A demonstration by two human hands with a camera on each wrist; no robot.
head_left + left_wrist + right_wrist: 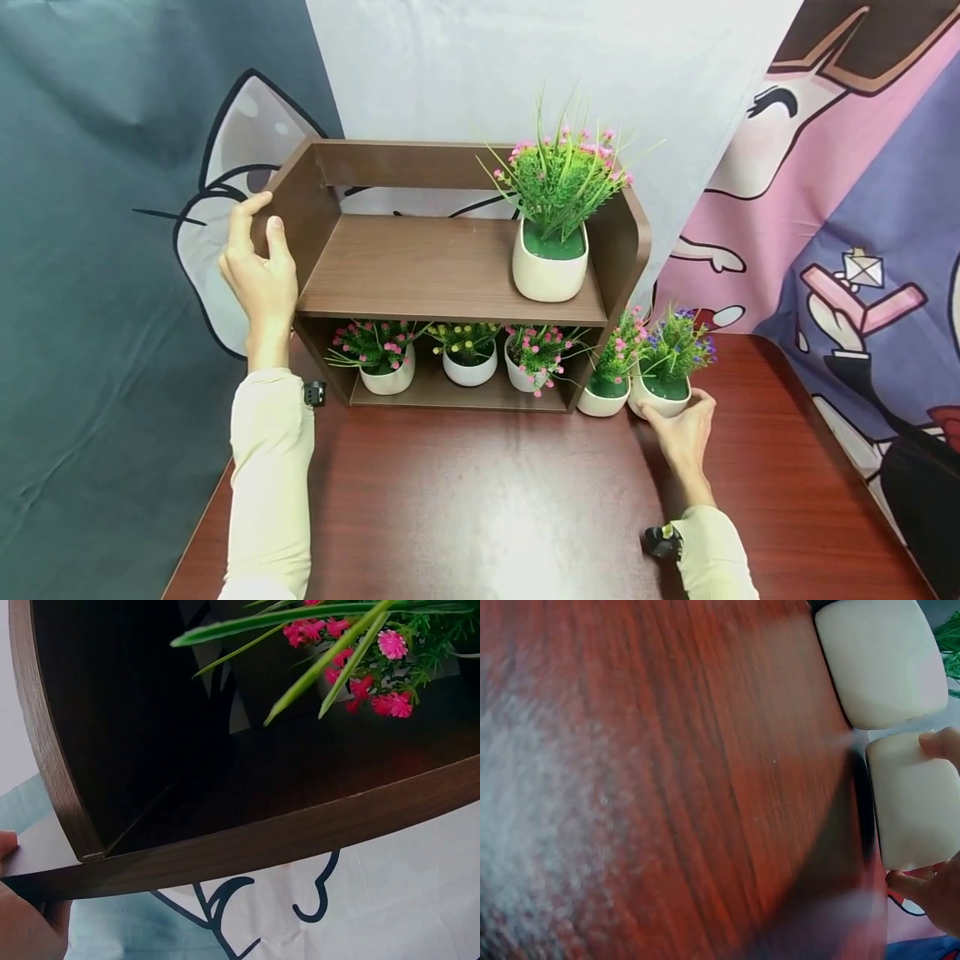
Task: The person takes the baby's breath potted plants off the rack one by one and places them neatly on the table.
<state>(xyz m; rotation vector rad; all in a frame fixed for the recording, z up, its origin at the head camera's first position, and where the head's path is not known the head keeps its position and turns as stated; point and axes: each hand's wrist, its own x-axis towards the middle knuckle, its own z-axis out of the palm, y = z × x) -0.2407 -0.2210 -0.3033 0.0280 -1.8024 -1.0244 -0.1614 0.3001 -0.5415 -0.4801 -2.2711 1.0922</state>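
Pinching a white pot of blue-violet flowers [669, 375] between thumb and fingers, the right hand [688, 429] reaches in from the near right, the thumb on the pot's left side and the other fingers on its right. This plant is on the right of the dark-red wooden table [465, 500], just beside a pink-flowered plant in a white pot [607, 392], which stands close to the right side of the brown two-tier shelf [420, 258]. The left hand [262, 279] grips the left side panel of the shelf, thumb and fingers curled about its edge.

On the upper tier, toward the right, stands a large pink-flowered grass plant [553, 242] in a cream pot. Below it, from left to right, the lower tier holds a pink-flowered plant [386, 371], a yellow-flowered plant [468, 358] and another pink-flowered plant [531, 358], all in white pots. A cartoon-printed cloth [525, 67] hangs on the far side.
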